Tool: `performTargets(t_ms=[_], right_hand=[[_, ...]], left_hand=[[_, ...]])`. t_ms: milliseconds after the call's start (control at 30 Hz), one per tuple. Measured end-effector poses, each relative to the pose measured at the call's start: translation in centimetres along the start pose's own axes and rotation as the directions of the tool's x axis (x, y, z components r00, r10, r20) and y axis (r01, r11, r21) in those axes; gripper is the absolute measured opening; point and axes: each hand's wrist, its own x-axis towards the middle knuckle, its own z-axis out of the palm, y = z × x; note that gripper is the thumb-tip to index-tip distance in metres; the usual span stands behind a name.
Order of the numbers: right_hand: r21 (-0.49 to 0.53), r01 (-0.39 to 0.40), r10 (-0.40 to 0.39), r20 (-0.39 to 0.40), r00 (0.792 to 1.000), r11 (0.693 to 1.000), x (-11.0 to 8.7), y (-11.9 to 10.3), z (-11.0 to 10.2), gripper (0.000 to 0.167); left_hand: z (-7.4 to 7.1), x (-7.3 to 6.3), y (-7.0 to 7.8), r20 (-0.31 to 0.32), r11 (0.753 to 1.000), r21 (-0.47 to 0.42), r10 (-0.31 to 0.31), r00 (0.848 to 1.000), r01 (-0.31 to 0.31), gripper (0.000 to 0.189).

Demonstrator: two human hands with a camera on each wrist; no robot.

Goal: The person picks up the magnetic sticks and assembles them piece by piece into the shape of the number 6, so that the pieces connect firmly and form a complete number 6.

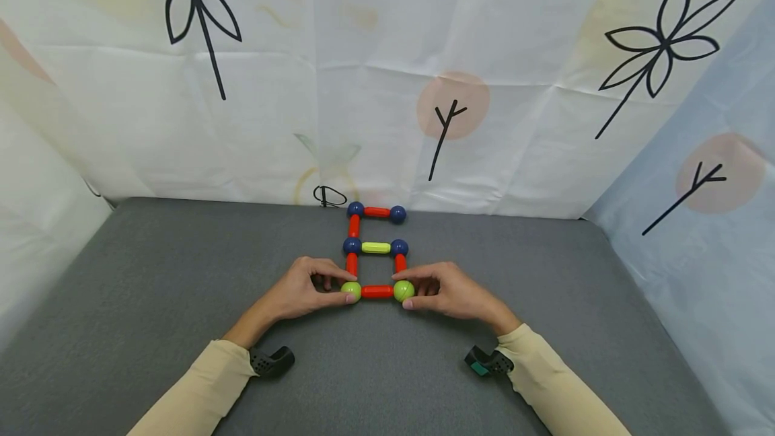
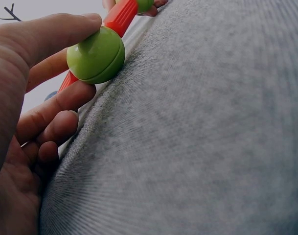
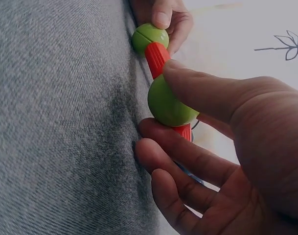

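A figure of rods and balls lies on the grey surface in the head view. At its near left corner, my left hand [image 1: 307, 290] pinches a green ball [image 2: 96, 55] between thumb and fingers. My right hand [image 1: 451, 293] grips the other green ball [image 3: 169, 104] at the near right corner. Between these two balls runs a red rod [image 1: 377, 292]. Red rods lead back from both to blue balls [image 1: 352, 245], which a yellow-green rod [image 1: 376, 247] joins. Farther back on the left, another red rod [image 1: 354, 226] reaches a top row of two blue balls and a red rod [image 1: 377, 212].
The grey cloth-covered table [image 1: 181, 274] spreads around the figure. A white printed curtain [image 1: 387, 32] hangs right behind its far edge, close to the top blue balls. Black bands [image 1: 272, 360] sit at both wrists, over the sleeve ends.
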Motion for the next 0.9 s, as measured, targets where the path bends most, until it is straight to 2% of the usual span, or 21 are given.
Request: performTargets(t_ms=[333, 900], right_hand=[[-0.106, 0.031, -0.033, -0.017, 0.999, 0.994, 0.04, -0.21, 0.27, 0.041], [-0.132, 0.011, -0.018, -0.048, 0.999, 0.991, 0.24, 0.12, 0.56, 0.041]], left_hand=[[0.02, 0.07, -0.40, 0.000, 1.000, -0.003, 0.016, 1.000, -0.016, 0.027], [0.01, 0.06, -0.58, -0.011, 0.999, 0.004, 0.049, 0.999, -0.049, 0.027]])
